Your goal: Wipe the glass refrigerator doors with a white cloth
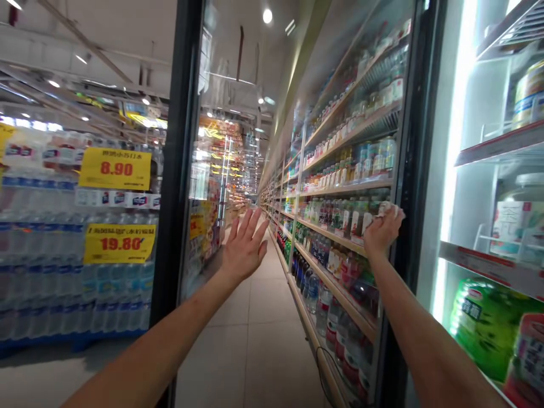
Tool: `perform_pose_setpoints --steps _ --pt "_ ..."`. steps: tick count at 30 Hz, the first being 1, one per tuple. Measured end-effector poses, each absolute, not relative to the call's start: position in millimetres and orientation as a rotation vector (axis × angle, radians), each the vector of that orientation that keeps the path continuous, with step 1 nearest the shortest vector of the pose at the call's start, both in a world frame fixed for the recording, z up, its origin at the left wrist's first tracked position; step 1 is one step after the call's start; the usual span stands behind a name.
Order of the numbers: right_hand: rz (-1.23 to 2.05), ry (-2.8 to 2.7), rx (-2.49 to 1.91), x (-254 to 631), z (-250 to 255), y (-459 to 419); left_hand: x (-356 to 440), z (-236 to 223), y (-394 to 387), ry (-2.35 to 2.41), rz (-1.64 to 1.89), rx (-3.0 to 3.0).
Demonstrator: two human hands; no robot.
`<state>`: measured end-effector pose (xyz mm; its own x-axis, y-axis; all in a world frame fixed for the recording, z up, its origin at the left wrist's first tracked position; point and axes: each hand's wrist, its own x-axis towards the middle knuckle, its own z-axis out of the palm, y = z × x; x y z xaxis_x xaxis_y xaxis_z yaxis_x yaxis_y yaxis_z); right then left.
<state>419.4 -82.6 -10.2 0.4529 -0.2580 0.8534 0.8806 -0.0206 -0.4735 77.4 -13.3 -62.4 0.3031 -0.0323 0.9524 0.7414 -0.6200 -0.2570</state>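
An opened glass cooler door (272, 317) stands before me, with dark upright edges at left and right. My left hand (244, 249) is raised at the middle of the pane, palm toward the glass and fingers spread; it holds nothing. Whether the palm presses on the glass I cannot tell. Toward the door's right edge, my right hand (379, 235) is closed around a crumpled whitish cloth (391, 209), at or very near the pane. The cloth shows above the fingers, and part of it is hidden in the grip.
At right, a lit cooler holds a green drink bottle (480, 326) and other containers on shelves (488, 266). Through the glass runs a long row of drink shelves (348, 243) beside a tiled aisle floor (225, 362). Stacked bottled water (46, 255) with yellow price signs (114, 169) stands left.
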Motion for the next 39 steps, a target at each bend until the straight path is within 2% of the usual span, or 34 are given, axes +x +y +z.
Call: perform_pose_setpoints --steps 5,8,15,22,24,27,29,36,39 --pt "-1.242 -1.191 -1.173 318.6 -42.8 -61.1 77.7 -63.3 -13.0 -0.636 -1.370 -1.853" --pt "-1.348 -1.492 -1.149 296.7 -50.5 -60.7 76.9 -63.1 -12.8 -0.651 -1.350 -1.855" --pt "-0.969 -0.650 -1.331 372.9 -24.2 -77.1 77.1 -63.9 -16.9 -0.679 -1.345 -1.870" --pt "-1.354 -1.505 -1.135 291.8 -73.8 -63.2 76.6 -70.5 -18.2 -0.668 -1.314 -1.886" --pt "-1.337 -1.376 -1.177 312.7 -74.0 -67.5 76.0 -72.1 -18.5 -0.664 -1.302 -1.874" --pt "-1.096 -0.809 -1.302 357.3 -58.5 -75.4 76.2 -74.2 -20.3 -0.668 -1.286 -1.847" --pt "-1.001 -0.653 -1.321 362.0 -53.0 -75.6 76.9 -75.9 -21.7 -0.675 -1.279 -1.849" --pt "-1.349 -1.439 -1.132 301.0 -104.3 -64.6 75.2 -92.0 -21.6 -0.628 -1.248 -1.893" --pt "-1.260 -1.082 -1.243 339.8 -108.9 -74.3 75.0 -103.1 -22.1 -0.627 -1.239 -1.898"
